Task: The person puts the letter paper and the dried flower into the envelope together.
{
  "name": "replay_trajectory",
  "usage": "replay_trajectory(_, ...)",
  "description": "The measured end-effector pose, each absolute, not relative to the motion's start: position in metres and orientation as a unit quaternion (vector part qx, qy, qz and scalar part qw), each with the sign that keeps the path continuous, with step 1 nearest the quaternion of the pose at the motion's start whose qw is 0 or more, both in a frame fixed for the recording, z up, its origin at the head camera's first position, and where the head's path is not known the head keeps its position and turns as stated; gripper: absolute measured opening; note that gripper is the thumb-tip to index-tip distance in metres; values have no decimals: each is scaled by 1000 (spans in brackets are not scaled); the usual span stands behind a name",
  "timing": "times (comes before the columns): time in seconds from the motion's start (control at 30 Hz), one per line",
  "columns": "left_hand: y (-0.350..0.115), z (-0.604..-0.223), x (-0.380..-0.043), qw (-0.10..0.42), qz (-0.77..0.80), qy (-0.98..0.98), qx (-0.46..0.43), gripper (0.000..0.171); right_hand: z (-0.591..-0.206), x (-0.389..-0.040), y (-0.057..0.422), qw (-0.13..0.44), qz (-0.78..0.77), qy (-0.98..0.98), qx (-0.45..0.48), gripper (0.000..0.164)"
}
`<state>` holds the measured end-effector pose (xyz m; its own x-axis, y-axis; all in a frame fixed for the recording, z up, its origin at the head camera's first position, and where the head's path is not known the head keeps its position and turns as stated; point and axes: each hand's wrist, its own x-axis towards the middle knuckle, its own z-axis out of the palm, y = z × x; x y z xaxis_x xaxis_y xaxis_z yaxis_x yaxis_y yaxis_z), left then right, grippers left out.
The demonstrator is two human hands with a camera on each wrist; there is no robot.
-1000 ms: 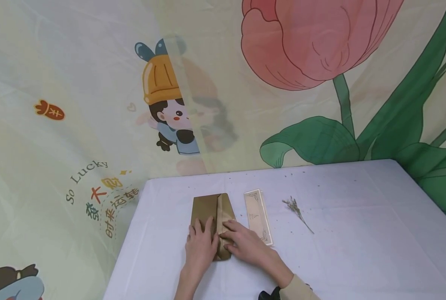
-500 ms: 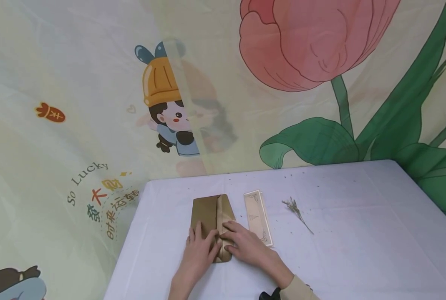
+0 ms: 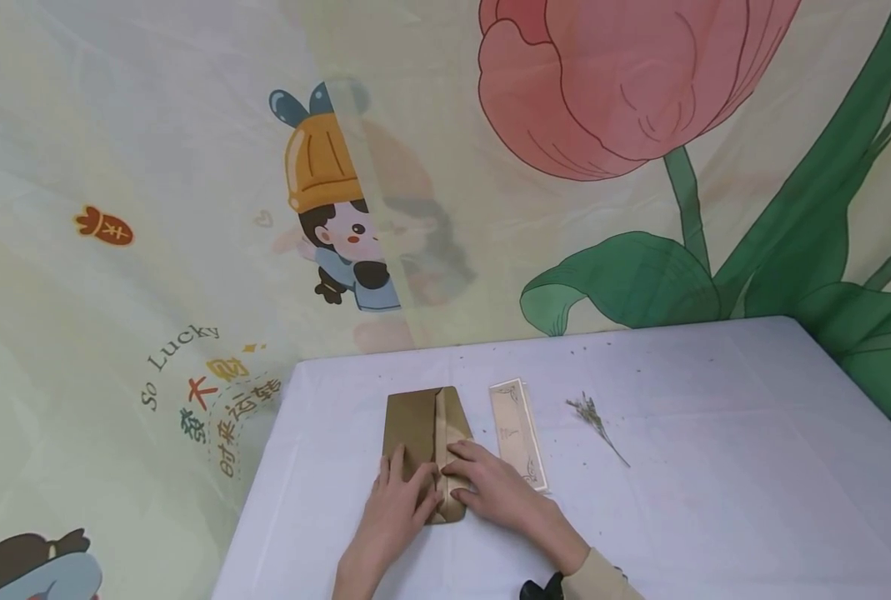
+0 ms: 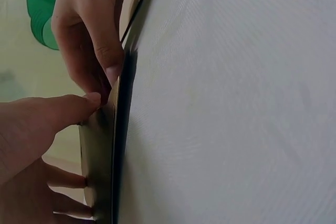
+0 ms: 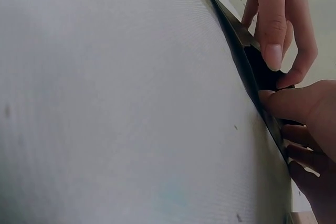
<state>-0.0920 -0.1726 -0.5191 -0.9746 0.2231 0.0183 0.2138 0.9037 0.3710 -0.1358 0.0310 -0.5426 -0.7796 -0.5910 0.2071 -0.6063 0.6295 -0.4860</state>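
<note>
A gold-brown paper envelope (image 3: 411,417) lies on the white-covered table, a long folded flap running down its right side. My left hand (image 3: 392,504) rests on its lower left part, fingers spread, thumb and index finger reaching to the flap's fold. From the right, my right hand (image 3: 498,487) presses its fingertips on the flap. Seen from the right wrist, the envelope's near end (image 5: 239,51) gapes slightly and looks dark inside, with my right thumb (image 5: 291,103) at its edge. In the left wrist view my left thumb (image 4: 68,111) touches the envelope's top close to the right hand's fingers.
Right of the envelope lies a narrow cream card (image 3: 516,433) with a printed border, partly behind the right hand. A dried flower sprig (image 3: 595,425) lies farther right. Small dark crumbs dot the tablecloth (image 3: 715,467). A printed curtain (image 3: 460,167) hangs behind the table.
My left hand has slid slightly down toward the near end of the envelope, and its fingers have drawn back from higher up. The right hand stays on the flap.
</note>
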Motion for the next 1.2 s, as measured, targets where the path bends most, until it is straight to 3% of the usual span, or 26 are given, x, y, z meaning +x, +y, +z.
replay_trajectory(0.3, -177, -515, -92, 45, 205, 972, 105, 82, -542, -136, 31, 10, 276, -901, 333, 33)
replay_trajectory(1.0, -182, -517, -95, 28, 222, 970, 97, 82, -538, -136, 30, 4, 278, -898, 340, 34)
replay_trajectory(1.2, -182, -518, -94, 36, 226, 969, 94, 80, -539, -133, 29, 40, 273, -897, 345, 28)
